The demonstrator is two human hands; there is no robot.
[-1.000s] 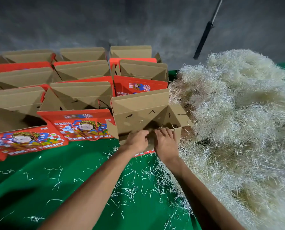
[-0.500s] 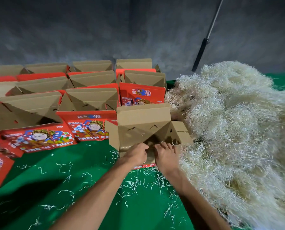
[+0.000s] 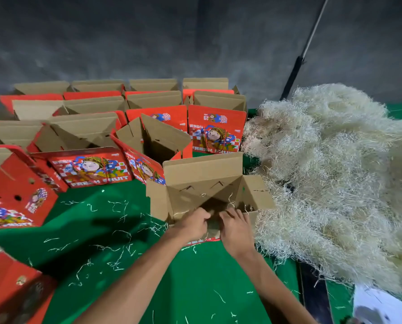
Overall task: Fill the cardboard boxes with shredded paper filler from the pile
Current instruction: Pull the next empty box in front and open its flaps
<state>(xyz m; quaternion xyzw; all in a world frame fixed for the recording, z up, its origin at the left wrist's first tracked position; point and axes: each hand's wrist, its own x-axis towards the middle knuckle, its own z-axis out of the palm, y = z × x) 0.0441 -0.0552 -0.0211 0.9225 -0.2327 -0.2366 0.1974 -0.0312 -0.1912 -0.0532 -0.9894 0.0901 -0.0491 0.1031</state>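
Nearly empty open box (image 3: 202, 181), stray shreds (image 3: 230, 199).

So what's around me: the tabletop (image 3: 195, 284) has a bright green cover, with loose pale strands scattered all over it. Behind everything there's a dark grey wall (image 3: 125, 38), kind of blotchy. A thin pole (image 3: 299, 59) leans against it on my right, light metal up top and black lower down (can't tell what it belongs to). Down in the bottom right corner there's some white sheet (image 3: 382, 305), too blurry to make out. A dark gap (image 3: 312, 286) runs between two green sections there.
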